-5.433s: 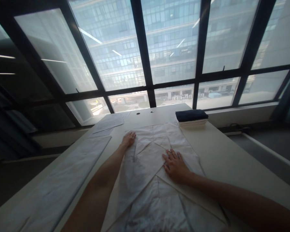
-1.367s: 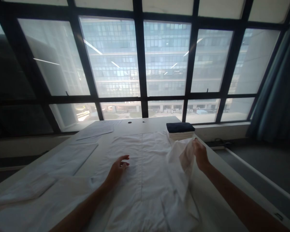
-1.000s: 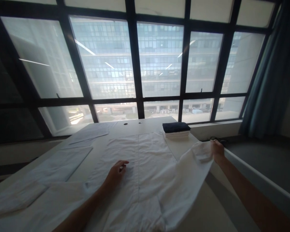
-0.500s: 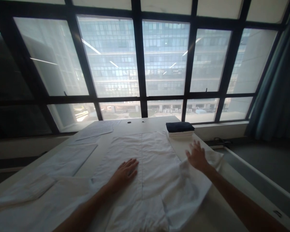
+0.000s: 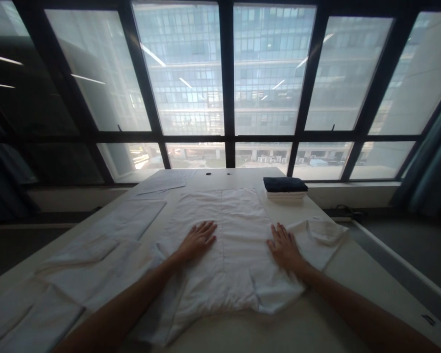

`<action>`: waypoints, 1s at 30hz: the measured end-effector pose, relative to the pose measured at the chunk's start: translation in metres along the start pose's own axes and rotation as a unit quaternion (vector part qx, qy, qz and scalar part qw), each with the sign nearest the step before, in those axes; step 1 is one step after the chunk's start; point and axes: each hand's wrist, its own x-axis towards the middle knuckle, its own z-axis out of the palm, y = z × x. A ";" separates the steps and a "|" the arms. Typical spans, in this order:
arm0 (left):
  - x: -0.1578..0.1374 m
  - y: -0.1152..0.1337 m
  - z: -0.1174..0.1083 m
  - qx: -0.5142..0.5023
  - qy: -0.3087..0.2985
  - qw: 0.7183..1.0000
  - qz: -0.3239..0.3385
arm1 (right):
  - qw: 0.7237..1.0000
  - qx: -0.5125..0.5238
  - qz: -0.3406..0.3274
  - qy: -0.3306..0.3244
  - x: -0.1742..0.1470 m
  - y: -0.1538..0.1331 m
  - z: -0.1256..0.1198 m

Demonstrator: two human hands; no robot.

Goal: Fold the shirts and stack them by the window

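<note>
A white garment (image 5: 238, 255), looking like a shirt or coat with a seam down its middle, lies spread over the white table. Its right sleeve (image 5: 323, 233) reaches out toward the table's right side. My left hand (image 5: 198, 240) rests flat on the cloth left of the seam, fingers stretched. On the right side of the cloth, close to where the sleeve begins, my right hand (image 5: 284, 247) lies palm down with its fingers apart. Wrinkles run across the lower part of the garment. Neither hand grips anything.
A stack of folded cloth, dark on top and white beneath (image 5: 284, 189), stands at the table's far right. More white cloth (image 5: 106, 230) covers the left side of the table (image 5: 356, 284). Large windows rise behind it, with a blue curtain (image 5: 422, 171) at right.
My right hand has come down from above the sleeve onto the garment's right side. My left hand stays flat on the cloth. The camera view has tilted down and shifted left.
</note>
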 end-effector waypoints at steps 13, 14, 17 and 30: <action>0.041 0.056 -0.018 0.070 -0.100 0.992 -0.026 | 0.996 -0.055 -0.063 -0.039 0.045 -0.057 -0.014; 0.046 0.069 -0.014 0.061 -0.083 0.995 -0.008 | 0.995 -0.034 -0.083 -0.044 0.049 -0.075 -0.014; 0.055 0.097 0.004 0.038 -0.057 0.997 0.041 | 0.991 0.009 -0.123 -0.055 0.056 -0.115 -0.006; 0.009 0.046 -0.002 -0.027 -0.003 0.998 0.061 | 0.991 0.009 -0.117 -0.057 0.058 -0.049 0.012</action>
